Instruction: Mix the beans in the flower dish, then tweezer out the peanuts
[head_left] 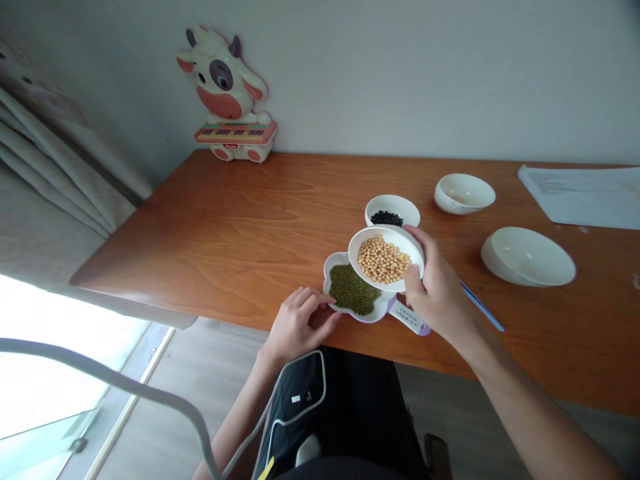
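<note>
My right hand (433,290) grips the rim of a small white bowl (354,267) of pale yellow soybeans (384,260), thumb in front and fingers behind. The bowl is held slightly tilted above a scalloped white dish with a purple edge (373,317) and a short handle (407,315). Green mung beans (353,290) lie in the dish, partly hidden by the bowl. My left hand (300,320) is closed at the dish's left rim, thumb and fingers on its edge. Just behind stands a white bowl (407,208) with black beans (387,218).
Farther right on the wooden table (240,240) stand a white bowl (467,190) with a little something inside and a larger white bowl (530,260). A blue stick-like thing (483,307), papers (590,193) and a cow toy piano (233,100) also lie or stand there.
</note>
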Available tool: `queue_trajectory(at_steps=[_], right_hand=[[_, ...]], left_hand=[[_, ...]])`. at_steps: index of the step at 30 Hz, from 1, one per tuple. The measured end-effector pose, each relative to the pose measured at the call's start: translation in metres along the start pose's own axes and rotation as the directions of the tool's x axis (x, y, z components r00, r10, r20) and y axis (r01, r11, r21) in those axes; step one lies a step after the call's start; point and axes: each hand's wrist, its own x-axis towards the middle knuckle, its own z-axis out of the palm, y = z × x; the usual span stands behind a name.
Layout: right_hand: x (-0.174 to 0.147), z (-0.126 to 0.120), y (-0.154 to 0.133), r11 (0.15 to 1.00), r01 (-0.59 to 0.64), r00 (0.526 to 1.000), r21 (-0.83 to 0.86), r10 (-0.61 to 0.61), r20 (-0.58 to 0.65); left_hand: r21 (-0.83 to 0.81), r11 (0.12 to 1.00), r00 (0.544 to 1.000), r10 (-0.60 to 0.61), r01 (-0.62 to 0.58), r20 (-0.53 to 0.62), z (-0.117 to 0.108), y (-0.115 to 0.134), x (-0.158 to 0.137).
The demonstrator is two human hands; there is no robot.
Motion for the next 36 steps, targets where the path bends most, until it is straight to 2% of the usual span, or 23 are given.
queue_trajectory(at_steps=[5, 13, 25, 32, 36], right_hand=[[-0.0028, 0.0049, 0.0006, 0.998, -0.006, 1.000, -0.069, 0.005, -0.002], [-0.0044, 0.0066, -0.0027, 0.980, 0.096, 0.995, -0.176, -0.096, 0.005], [-0.0022, 0.0075, -0.0067, 0.965, 0.159, 0.986, -0.207, -0.165, -0.009], [-0.0022, 0.0062, -0.0063, 0.922, 0.286, 0.951, -0.263, -0.307, -0.042], [-0.0022, 0.0054, -0.0050, 0.874, 0.374, 0.910, -0.311, -0.410, -0.057]], left_hand=[[0.006, 1.000, 1.000, -0.007, 0.007, 0.000, 0.0012, 0.0001, -0.0005], [0.005, 1.000, 1.000, -0.014, 0.014, 0.011, 0.0012, -0.0017, -0.0017], [-0.009, 1.000, 1.000, -0.013, 0.013, 0.019, 0.0013, -0.0017, -0.0024], [-0.010, 1.000, 1.000, -0.011, 0.011, 0.011, 0.0017, -0.0019, -0.0017], [-0.007, 1.000, 1.000, -0.006, 0.006, 0.004, 0.0014, -0.0018, -0.0015]])
